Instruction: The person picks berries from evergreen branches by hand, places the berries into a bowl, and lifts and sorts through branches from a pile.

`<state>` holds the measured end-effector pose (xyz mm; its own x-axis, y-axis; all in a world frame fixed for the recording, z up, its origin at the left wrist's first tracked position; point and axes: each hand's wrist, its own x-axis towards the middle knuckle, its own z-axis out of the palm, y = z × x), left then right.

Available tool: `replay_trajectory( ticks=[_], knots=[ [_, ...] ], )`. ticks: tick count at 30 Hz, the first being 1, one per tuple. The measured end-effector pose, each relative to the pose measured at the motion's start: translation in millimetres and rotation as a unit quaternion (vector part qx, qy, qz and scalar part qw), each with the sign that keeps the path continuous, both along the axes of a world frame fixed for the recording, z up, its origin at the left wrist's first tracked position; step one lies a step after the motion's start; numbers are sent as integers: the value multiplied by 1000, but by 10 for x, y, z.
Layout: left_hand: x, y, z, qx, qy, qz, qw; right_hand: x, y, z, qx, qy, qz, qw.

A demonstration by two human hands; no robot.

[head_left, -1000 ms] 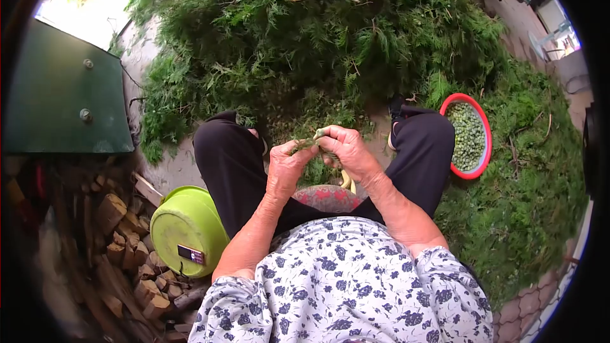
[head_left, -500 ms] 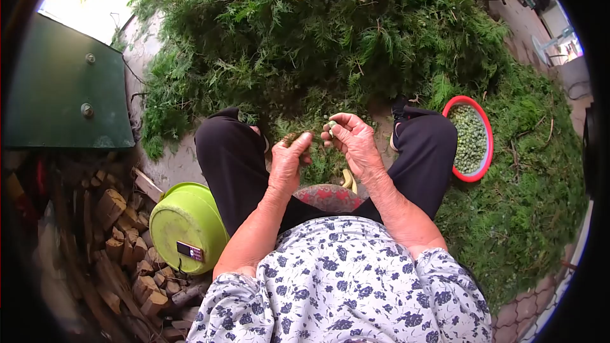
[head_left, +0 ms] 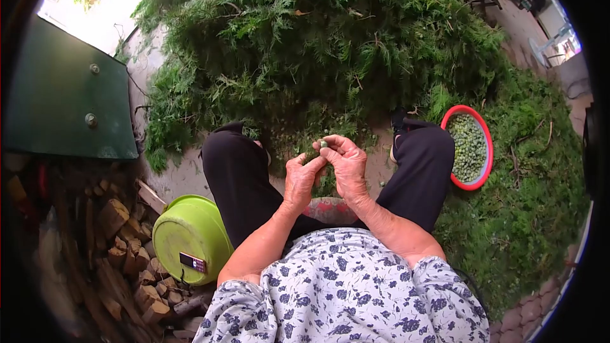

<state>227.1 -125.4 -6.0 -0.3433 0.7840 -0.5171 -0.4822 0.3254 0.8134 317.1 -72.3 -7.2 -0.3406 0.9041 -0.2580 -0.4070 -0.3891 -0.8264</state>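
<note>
Between my knees, my left hand point(head_left: 301, 179) is closed in a pinch on a small green sprig, mostly hidden by the fingers. My right hand point(head_left: 347, 164) touches it at the fingertips, its thumb and fingers closed on small green cones point(head_left: 324, 144). To the right of my right knee stands a red-rimmed bowl point(head_left: 487, 176) holding many round green cones point(head_left: 468, 146). The large heap of green conifer branches point(head_left: 305, 44) lies in front of both hands.
At the left, an upturned lime-green tub point(head_left: 190, 225) carries a phone point(head_left: 192, 262). Split firewood point(head_left: 114, 217) lies beside it, below a dark green metal panel point(head_left: 70, 95). Cut greenery point(head_left: 521, 228) covers the right side. A patterned seat point(head_left: 329, 210) shows between my legs.
My hands were together, moved apart with cones in my right fingers, and now meet again at the fingertips. The view has shifted slightly.
</note>
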Motion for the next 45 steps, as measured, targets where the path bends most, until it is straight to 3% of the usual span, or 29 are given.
replay_trajectory(
  ticks=[4,6,8,10,14,16,20,23,24,27,28,31,34,36,37,39,40,41,42,45],
  knots=[
    [9,-17,71,21,-86,-6,996,38,62,-15,72,-47,0,996],
    [-24,-41,87,22,-107,-30,994,96,149,-8,180,-156,-43,970],
    [-38,-34,120,10,-129,20,991,181,298,38,32,14,-102,994],
    [-113,-52,-9,10,-134,39,990,388,499,160,-42,88,-97,990],
    [-159,-55,-82,-1,-169,63,984,737,742,334,-48,194,-106,974],
    [-145,-44,-124,-25,-177,70,981,903,833,411,-62,189,-145,969],
    [-134,-45,-200,-58,-216,78,972,1515,1120,473,-64,342,-212,913],
    [-115,-35,-218,-61,-229,101,966,2113,1369,627,-24,313,-395,863],
    [-120,-24,-213,-67,-240,111,962,2369,1388,625,45,144,-416,897],
    [-162,-1,-278,-42,-266,129,954,3624,1758,93,14,200,-343,918],
    [-127,22,-240,-37,-259,138,955,3479,1779,399,-131,301,-461,824],
    [-89,36,-208,-12,-258,145,955,3391,1874,230,-64,237,-448,860],
    [-57,45,-83,-14,-261,113,959,3116,1870,44,-36,293,-287,911],
    [-75,22,-139,-18,-257,76,963,2602,1745,197,-39,257,-215,941],
    [-92,-18,-301,11,-194,-6,981,2425,1717,200,-36,217,-196,956],
    [4,-44,-95,-103,-142,-78,981,2167,1656,112,-35,137,-157,977],
    [23,-97,-67,-155,-155,-133,967,2078,1635,71,-39,95,-139,985],
    [73,-192,-273,-137,-181,-137,964,1991,1587,118,-22,46,-139,989],
    [84,-227,-226,-206,-184,-154,949,1894,1540,187,-5,-4,-142,990],
    [-459,107,111,-179,101,-358,911,1781,1512,256,13,-36,-147,988]
  ],
)
